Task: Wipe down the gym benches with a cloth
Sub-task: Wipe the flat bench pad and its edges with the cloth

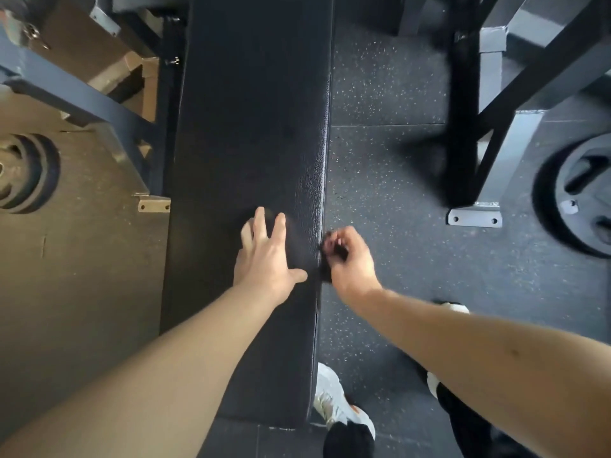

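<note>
Cloth [325, 271], dark and bunched, was pinched in the curled right hand [353, 259] at the right edge of the bench [251, 127]. It was judged soft and light, best gripped bunched. The left hand [264, 259] was laid flat on the pad, fingers spread.

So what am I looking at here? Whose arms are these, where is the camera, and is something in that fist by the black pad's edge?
No machine here: these are a person's two bare arms, filmed by one wide-angle camera worn on the head and looking down. The long black padded gym bench runs up the middle. The left hand is over it, fingers straight and spread. The right hand, at the bench's right edge, has a small dark cloth bunched in its grip. Around the bench are speckled black rubber floor, a grey steel rack frame and a round dark weight plate. The white sneaker is the person's own.
</note>
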### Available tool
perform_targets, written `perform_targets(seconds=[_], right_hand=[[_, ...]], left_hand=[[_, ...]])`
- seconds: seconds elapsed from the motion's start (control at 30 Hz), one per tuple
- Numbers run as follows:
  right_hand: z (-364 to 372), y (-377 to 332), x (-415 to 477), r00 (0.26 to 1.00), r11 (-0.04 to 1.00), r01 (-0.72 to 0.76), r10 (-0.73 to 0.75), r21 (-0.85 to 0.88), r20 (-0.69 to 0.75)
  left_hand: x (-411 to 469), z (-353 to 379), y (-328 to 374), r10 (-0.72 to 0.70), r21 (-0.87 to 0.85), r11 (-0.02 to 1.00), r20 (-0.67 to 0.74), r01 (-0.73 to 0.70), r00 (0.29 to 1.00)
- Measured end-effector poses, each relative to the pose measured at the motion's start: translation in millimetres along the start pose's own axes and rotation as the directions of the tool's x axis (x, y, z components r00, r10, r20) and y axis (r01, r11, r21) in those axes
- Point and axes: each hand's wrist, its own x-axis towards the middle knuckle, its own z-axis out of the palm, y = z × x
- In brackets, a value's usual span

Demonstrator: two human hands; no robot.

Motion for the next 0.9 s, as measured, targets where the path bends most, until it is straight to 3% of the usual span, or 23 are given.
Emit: perform_targets(seconds=[0.1, 0.23, 0.33, 0.4, 0.53, 0.67, 0.83, 0.9], right_hand=[[-6.9, 5.2, -27.2, 0.984, 0.991, -0.128, 0.122, 0.036, 0.131], [-5.9, -41.9, 31.7, 0.996, 1.000, 0.014, -0.013, 0.012, -0.085], [-2.4, -75.7, 82.2, 0.959, 0.991, 0.137, -0.133, -0.002, -0.252], [-0.5, -86.9, 94.7, 0.943, 0.984, 0.177, -0.177, -0.024, -0.281], [5.3, -73.3, 53.8, 0.942, 0.966, 0.216, -0.244, -0.142, -0.229], [-8.1, -65.4, 33.8, 0.960, 0.928, 0.247, -0.273, -0.279, -0.059], [-3.6, -158.1, 123.8, 0.862, 0.827, 0.404, -0.487, -0.392, -0.138], [14.3, -176.9, 152.4, 0.826, 0.739, 0.470, -0.562, -0.483, -0.055]], left_hand=[[-8.3, 5.9, -2.4, 0.009, 0.039, 0.999, -0.011, -0.008, 1.000], [-6.7, 6.8, 0.9, 0.007, 0.108, 0.994, -0.004, -0.006, 1.000], [-6.3, 6.9, 3.1, 0.002, 0.122, 0.992, -0.005, -0.002, 1.000], [-5.7, 7.1, 2.0, 0.005, 0.120, 0.993, -0.002, -0.005, 1.000], [-6.2, 3.3, 0.0, 0.006, 0.092, 0.996, 0.020, -0.008, 1.000], [-6.8, -5.5, -3.2, 0.024, 0.052, 0.998, 0.000, -0.024, 1.000], [1.1, -21.1, -15.3, 0.036, -0.005, 0.999, -0.130, -0.037, 0.991], [5.1, -26.1, -21.4, 0.008, -0.028, 1.000, -0.159, -0.012, 0.987]])
